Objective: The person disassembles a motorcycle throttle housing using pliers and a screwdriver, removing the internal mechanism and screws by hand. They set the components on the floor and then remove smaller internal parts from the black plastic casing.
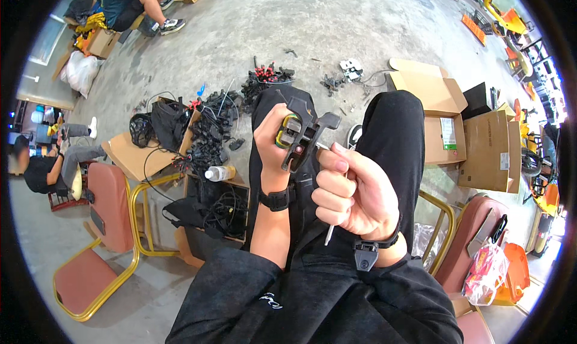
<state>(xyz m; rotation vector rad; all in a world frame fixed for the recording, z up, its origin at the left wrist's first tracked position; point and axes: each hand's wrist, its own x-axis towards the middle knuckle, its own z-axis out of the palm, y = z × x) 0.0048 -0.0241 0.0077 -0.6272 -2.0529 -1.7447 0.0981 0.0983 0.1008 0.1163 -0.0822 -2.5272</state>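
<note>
Left of our grip there's a heap of black parts (219, 118), probably sitting there for easy reach. We've got our left hand (271, 141) wrapped around a black plastic piece (308, 132), seemingly to keep it steady, and just right of that our right hand (354, 191) is curled pretty snugly around a thin metal rod (329, 234), top end by the piece, likely for control.

The device (309, 133) looks matt plastic, the rod (329, 234) smooth metal.
</note>
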